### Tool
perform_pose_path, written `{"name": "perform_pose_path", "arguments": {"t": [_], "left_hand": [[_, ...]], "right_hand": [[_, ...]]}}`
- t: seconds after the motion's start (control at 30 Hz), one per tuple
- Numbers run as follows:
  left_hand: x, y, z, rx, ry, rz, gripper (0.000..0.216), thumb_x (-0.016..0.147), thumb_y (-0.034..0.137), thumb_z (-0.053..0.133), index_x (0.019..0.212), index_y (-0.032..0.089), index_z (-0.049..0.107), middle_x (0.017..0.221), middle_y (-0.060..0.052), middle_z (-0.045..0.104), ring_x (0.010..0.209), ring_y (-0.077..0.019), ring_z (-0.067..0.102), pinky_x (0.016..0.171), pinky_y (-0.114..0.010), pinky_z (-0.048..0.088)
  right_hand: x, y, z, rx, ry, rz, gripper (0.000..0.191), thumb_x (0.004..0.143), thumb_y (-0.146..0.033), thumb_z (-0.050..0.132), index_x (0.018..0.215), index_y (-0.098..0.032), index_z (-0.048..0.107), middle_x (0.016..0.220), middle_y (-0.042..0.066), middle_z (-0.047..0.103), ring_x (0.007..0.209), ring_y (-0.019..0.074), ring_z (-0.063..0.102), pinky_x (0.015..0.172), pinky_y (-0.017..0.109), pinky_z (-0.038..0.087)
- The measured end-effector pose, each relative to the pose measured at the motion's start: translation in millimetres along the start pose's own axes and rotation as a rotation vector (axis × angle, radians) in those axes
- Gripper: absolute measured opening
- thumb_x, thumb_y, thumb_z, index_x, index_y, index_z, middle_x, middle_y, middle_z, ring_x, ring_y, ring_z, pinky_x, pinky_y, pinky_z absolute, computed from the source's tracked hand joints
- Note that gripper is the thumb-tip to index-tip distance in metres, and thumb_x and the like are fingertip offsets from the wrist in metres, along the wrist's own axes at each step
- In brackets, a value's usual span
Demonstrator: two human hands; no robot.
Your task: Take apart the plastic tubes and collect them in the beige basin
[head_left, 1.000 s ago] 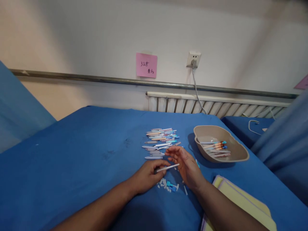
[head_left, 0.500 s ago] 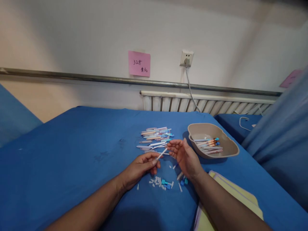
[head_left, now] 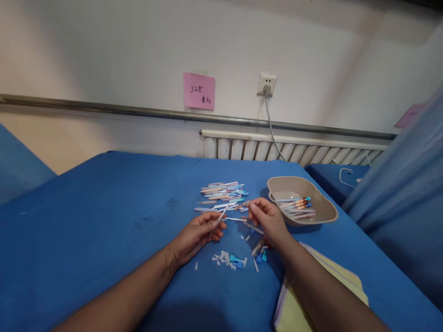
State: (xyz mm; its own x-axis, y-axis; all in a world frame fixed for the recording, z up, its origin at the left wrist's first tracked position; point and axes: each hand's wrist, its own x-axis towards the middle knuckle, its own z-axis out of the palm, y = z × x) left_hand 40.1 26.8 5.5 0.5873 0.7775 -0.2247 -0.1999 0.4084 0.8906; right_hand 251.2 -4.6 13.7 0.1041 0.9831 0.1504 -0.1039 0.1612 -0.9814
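A slim white stick, looking like a pen refill (head_left: 224,212), slants up out of my left hand (head_left: 200,233), pinched between thumb and fingers. My right hand (head_left: 268,219) is closed with thumb and fingertips together, near a pinkish pen barrel (head_left: 241,205); what it grips I cannot make out. Between the hands another white stick (head_left: 236,219) lies on the blue cover. Beyond them is a pile of pens and pen parts (head_left: 223,190). Nearer me are small white tips (head_left: 223,257) and blue and teal pen pieces (head_left: 237,262). More parts lie partly hidden beneath my right hand.
A beige basin (head_left: 325,214) holding several pens stands right of my right hand. A folded yellow cloth (head_left: 332,272) lies under my right forearm. The blue-covered table (head_left: 104,221) ends near a radiator (head_left: 242,148). A blue curtain (head_left: 391,170) hangs at right.
My left hand has drawn slightly left with the white refill, now held more steeply. My right hand has gone from loosely spread fingers to a pinch, uncovering parts below it.
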Motion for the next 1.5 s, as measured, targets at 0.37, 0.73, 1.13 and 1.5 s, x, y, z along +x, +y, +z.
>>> {"name": "perform_pose_path", "arguments": {"t": [0.37,0.73,1.13,1.5], "left_hand": [[2,0,-2,-0.016,0.002,-0.010,0.024,0.074,0.024,0.069,0.096,0.016,0.061,0.082,-0.003,0.066,0.066,-0.0110,0.060,0.062,-0.023,0.044],[5,-1,-3,0.001,-0.009,-0.014,0.024,0.075,0.022,0.068,0.097,0.016,0.061,0.084,-0.004,0.064,0.066,-0.0108,0.059,0.062,-0.022,0.045],[2,-2,-2,-0.009,0.022,-0.033,0.023,0.079,0.025,0.064,0.099,0.013,0.060,0.089,-0.008,0.066,0.068,-0.0119,0.061,0.061,-0.021,0.047],[1,-2,0,-0.036,0.027,-0.038,0.023,0.079,0.024,0.064,0.099,0.013,0.061,0.089,-0.009,0.069,0.069,-0.0132,0.064,0.061,-0.022,0.049]], "right_hand": [[-2,-12,-38,-0.281,-0.093,0.061,0.024,0.073,-0.042,0.062,0.071,-0.019,0.058,0.054,-0.005,0.051,0.046,0.0087,0.043,0.046,0.020,0.032],[-13,6,-64,-0.954,-0.399,0.070,0.011,0.063,-0.021,0.069,0.071,-0.022,0.062,0.061,-0.002,0.063,0.052,0.0124,0.052,0.047,0.021,0.030],[-19,0,-40,-1.032,-0.608,-0.083,0.027,0.068,-0.011,0.059,0.093,-0.020,0.060,0.084,0.001,0.056,0.065,0.0113,0.053,0.060,0.021,0.038],[-23,-2,-30,-1.082,-0.637,-0.102,0.035,0.066,-0.008,0.059,0.099,-0.019,0.058,0.100,0.005,0.056,0.091,0.0174,0.053,0.078,0.025,0.038]]}}
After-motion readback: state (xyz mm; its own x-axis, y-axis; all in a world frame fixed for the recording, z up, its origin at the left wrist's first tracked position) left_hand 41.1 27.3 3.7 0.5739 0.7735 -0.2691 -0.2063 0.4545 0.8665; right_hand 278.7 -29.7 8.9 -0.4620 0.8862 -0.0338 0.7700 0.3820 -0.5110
